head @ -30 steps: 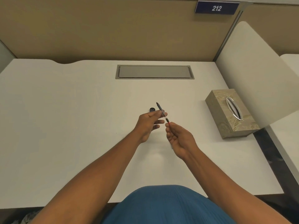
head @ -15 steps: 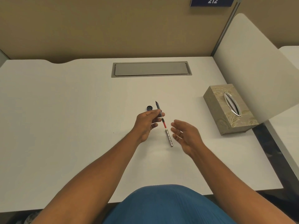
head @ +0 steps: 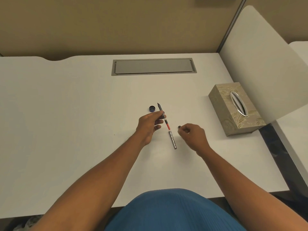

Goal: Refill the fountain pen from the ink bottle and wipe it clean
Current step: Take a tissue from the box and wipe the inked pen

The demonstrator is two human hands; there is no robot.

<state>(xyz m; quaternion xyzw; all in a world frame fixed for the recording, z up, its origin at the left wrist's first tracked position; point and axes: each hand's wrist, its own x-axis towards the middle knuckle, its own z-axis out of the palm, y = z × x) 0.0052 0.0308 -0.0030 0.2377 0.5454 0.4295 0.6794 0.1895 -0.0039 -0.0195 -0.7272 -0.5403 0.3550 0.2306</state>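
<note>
White laminate tabletop [head: 66, 114] carries the whole scene: your left hand [head: 150, 124] pinches the fountain pen [head: 164, 119] between thumb and fingertips, nib pointing away from you, its red-and-clear inner section bared below the grip. Silver pen barrel [head: 172, 140] lies on the tabletop between your two hands, in line with the pen and just beyond its lower end. Your right hand [head: 193, 135] hovers low beside the barrel, fingers curled around a small dark object [head: 179, 126] that peeks out at the fingertips; what it is cannot be told. Small dark bottle cap [head: 152, 108] sits open side up just left of the nib. Patterned tissue box [head: 236, 107] stands well to the right, against the white divider panel [head: 260, 64].
</note>
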